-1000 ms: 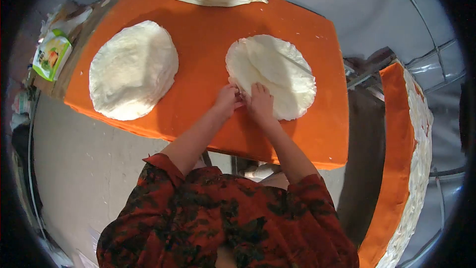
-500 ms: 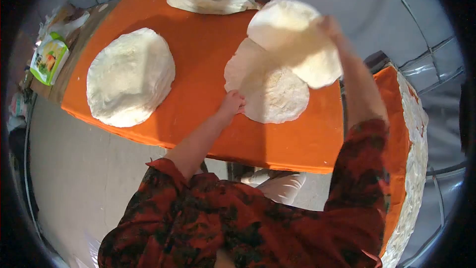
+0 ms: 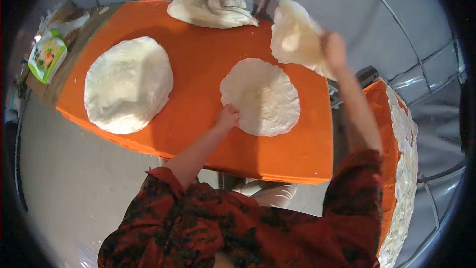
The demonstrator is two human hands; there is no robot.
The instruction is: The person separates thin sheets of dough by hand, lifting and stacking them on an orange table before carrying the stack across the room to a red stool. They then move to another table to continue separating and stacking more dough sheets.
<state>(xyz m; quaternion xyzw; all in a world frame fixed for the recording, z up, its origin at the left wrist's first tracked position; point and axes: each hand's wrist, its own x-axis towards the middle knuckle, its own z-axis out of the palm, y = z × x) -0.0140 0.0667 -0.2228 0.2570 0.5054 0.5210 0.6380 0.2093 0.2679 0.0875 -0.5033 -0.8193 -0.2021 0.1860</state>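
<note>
A round, thin flatbread lies on the orange cloth, and my left hand is closed at its left edge, fingers pinched on the rim. Raised at the back right is a second flatbread, bent and blurred, with my right hand closed on its right side. The right fingers are smeared by motion. A thick stack of flatbreads rests on the left part of the table.
An orange cloth covers the table. At its back edge lies a crumpled pale cloth. A green-and-white packet stands on the wooden board at left. More flatbreads line another orange surface at right.
My right hand has lifted its flatbread away from the one on the table, so they no longer overlap. My left hand remains at the lower bread's left edge. The view has shifted slightly.
</note>
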